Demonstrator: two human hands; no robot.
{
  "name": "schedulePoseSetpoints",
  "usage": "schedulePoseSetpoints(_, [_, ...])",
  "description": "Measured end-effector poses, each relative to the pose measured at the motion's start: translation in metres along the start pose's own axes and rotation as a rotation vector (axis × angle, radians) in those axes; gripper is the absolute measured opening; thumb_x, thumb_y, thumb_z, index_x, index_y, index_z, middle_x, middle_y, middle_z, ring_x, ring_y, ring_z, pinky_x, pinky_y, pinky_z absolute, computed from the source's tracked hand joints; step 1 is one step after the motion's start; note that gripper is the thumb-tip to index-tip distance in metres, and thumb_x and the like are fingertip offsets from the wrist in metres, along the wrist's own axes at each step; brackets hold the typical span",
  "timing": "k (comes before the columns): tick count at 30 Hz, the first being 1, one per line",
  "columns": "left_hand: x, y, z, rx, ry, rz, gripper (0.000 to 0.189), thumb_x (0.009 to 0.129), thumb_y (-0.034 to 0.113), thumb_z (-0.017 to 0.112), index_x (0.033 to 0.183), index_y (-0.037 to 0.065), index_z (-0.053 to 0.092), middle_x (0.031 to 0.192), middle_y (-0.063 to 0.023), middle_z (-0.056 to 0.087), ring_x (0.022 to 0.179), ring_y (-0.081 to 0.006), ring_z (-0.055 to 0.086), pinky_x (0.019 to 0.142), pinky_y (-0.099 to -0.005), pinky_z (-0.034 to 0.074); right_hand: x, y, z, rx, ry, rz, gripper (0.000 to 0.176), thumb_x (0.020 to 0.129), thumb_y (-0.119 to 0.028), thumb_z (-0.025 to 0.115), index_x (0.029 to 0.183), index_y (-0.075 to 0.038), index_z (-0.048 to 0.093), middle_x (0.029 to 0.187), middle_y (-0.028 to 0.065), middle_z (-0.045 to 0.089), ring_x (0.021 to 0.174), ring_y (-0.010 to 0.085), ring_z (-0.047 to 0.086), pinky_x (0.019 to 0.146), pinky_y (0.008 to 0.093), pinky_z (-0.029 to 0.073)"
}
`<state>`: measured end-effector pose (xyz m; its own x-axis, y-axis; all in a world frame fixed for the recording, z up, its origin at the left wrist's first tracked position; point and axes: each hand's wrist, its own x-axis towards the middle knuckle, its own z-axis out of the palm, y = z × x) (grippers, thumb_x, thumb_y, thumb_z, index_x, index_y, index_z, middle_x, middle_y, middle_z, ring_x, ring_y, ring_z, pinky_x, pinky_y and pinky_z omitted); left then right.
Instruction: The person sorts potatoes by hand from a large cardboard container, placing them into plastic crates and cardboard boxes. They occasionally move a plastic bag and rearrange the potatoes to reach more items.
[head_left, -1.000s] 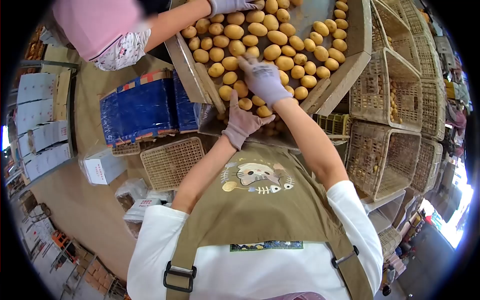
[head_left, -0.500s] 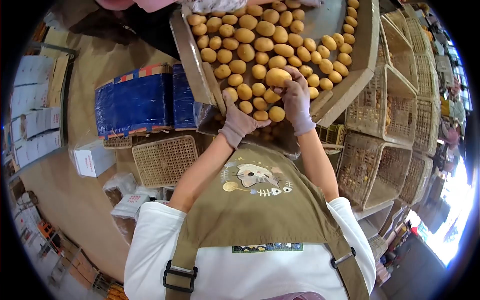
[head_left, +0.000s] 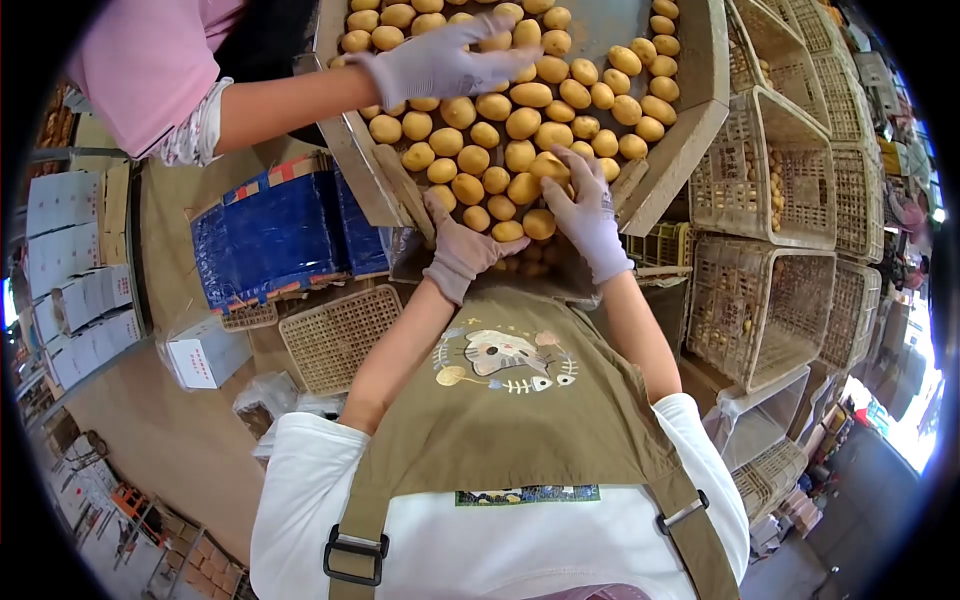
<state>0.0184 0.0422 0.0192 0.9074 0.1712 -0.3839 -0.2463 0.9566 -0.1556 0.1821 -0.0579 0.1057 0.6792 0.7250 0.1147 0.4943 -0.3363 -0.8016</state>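
Note:
Yellow potatoes (head_left: 522,123) lie spread over a wood-sided sorting tray (head_left: 672,165) in front of me. At its near left corner is my left hand (head_left: 466,254), gloved, its thumb and fingers spread around the lowest potatoes and resting against them. My right hand (head_left: 588,212), also gloved, has its thumb and fingers around a potato (head_left: 549,169) low among the others. Below the tray's open end, more potatoes (head_left: 530,262) show in a shadowed space, partly hidden by my hands and apron.
From the left, another person's gloved hand (head_left: 440,65) reaches over the tray. Stacked plastic crates (head_left: 765,300), some with potatoes inside, stand on the right. A blue-wrapped box (head_left: 270,240), a crate (head_left: 340,338) and a white carton (head_left: 203,355) are on the left.
My right hand has lowered from holding a potato raised above the others to a potato among them. The other person's hand and arm have come in over the tray. My view has shifted slightly.

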Motion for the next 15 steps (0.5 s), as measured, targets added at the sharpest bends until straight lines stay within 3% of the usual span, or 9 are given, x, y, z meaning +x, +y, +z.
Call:
schedulePoseSetpoints(1, [0.0, 0.001, 0.0, -0.042, 0.009, -0.014, 0.117, 0.071, 0.097, 0.04, 0.159, 0.021, 0.024, 0.164, -0.0113, 0.025, 0.148, -0.0443, 0.026, 0.107, -0.0771, 0.028, 0.005, 0.001, -0.003, -0.369, 0.041, -0.191, 0.047, 0.089, -0.023, 0.067, 0.134, -0.011, 0.06, 0.13, 0.0188, 0.06, 0.111, 0.035, 0.062, 0.092, 0.0472, 0.051])
schedulePoseSetpoints(2, [0.001, 0.001, 0.0, -0.038, -0.004, -0.021, 0.117, 0.071, 0.096, 0.041, 0.159, 0.021, 0.024, 0.164, -0.0115, 0.025, 0.148, -0.0445, 0.026, 0.107, -0.0772, 0.027, 0.012, -0.001, -0.007, -0.512, 0.075, -0.305, 0.043, 0.086, -0.028, 0.069, 0.126, -0.01, 0.066, 0.128, 0.0204, 0.061, 0.119, 0.0387, 0.057, 0.095, 0.0496, 0.047])
schedulePoseSetpoints(5, [-0.002, 0.003, -0.002, -0.038, 0.018, -0.028, 0.119, 0.07, 0.096, 0.044, 0.159, 0.019, 0.023, 0.164, -0.0126, 0.024, 0.148, -0.0461, 0.025, 0.109, -0.0773, 0.024, 0.023, 0.0, -0.021, -0.562, -0.363, -0.125, 0.041, 0.09, -0.032, 0.068, 0.124, -0.01, 0.067, 0.137, 0.0228, 0.056, 0.124, 0.0416, 0.054, 0.107, 0.049, 0.04])
schedulePoseSetpoints(6, [-0.002, 0.003, -0.003, -0.046, 0.064, -0.025, 0.121, 0.07, 0.095, 0.046, 0.159, 0.017, 0.022, 0.165, -0.0133, 0.022, 0.148, -0.0472, 0.023, 0.11, -0.0772, 0.022, 0.033, 0.004, -0.026, -0.384, -0.331, 0.002, 0.039, 0.092, -0.037, 0.065, 0.12, -0.01, 0.07, 0.134, 0.0229, 0.059, 0.125, 0.041, 0.054, 0.108, 0.0496, 0.039])
schedulePoseSetpoints(7, [-0.002, 0.001, -0.004, -0.056, 0.109, -0.021, 0.123, 0.069, 0.095, 0.047, 0.159, 0.015, 0.02, 0.165, -0.0141, 0.021, 0.148, -0.0483, 0.022, 0.112, -0.0771, 0.019, 0.033, 0.004, -0.023, -0.522, -0.13, -0.095, 0.045, 0.093, -0.044, 0.061, 0.122, -0.011, 0.069, 0.141, 0.0241, 0.053, 0.13, 0.0425, 0.05, 0.112, 0.0548, 0.033])
schedulePoseSetpoints(9, [-0.002, -0.001, -0.008, 0.009, 0.069, 0.007, 0.123, 0.069, 0.095, 0.048, 0.158, 0.014, 0.022, 0.165, -0.014, 0.023, 0.147, -0.0471, 0.023, 0.113, -0.0769, 0.017, 0.02, 0.02, -0.01, -0.709, -0.247, -0.149, 0.059, 0.091, -0.057, 0.057, 0.13, -0.014, 0.066, 0.15, 0.0244, 0.043, 0.14, 0.042, 0.039, 0.114, 0.0616, 0.023])
schedulePoseSetpoints(10, [-0.002, -0.001, -0.007, 0.016, 0.075, 0.01, 0.123, 0.069, 0.095, 0.048, 0.158, 0.014, 0.022, 0.165, -0.0139, 0.023, 0.147, -0.0469, 0.023, 0.113, -0.0768, 0.016, 0.017, 0.019, -0.012, -0.621, -0.431, -0.017, 0.066, 0.089, -0.063, 0.057, 0.138, -0.02, 0.06, 0.16, 0.0261, 0.027, 0.148, 0.0451, 0.025, 0.117, 0.066, 0.011])
schedulePoseSetpoints(11, [-0.001, -0.001, -0.006, 0.022, 0.077, 0.013, 0.122, 0.069, 0.095, 0.047, 0.158, 0.014, 0.023, 0.164, -0.0139, 0.023, 0.147, -0.0466, 0.023, 0.113, -0.0767, 0.016, 0.015, 0.018, -0.014, -0.734, -0.521, -0.073, 0.069, 0.087, -0.068, 0.056, 0.141, -0.025, 0.058, 0.161, 0.0255, 0.026, 0.149, 0.0468, 0.02, 0.119, 0.0648, 0.009])
schedulePoseSetpoints(15, [-0.001, -0.003, -0.003, 0.032, 0.048, 0.014, 0.121, 0.071, 0.094, 0.046, 0.158, 0.015, 0.023, 0.164, -0.0138, 0.024, 0.148, -0.0466, 0.024, 0.112, -0.0764, 0.02, 0.009, 0.018, -0.014, -0.738, -0.526, -0.092, 0.069, 0.087, -0.07, 0.054, 0.145, -0.033, 0.055, 0.162, 0.0248, 0.026, 0.15, 0.0488, 0.017, 0.119, 0.0651, 0.008])
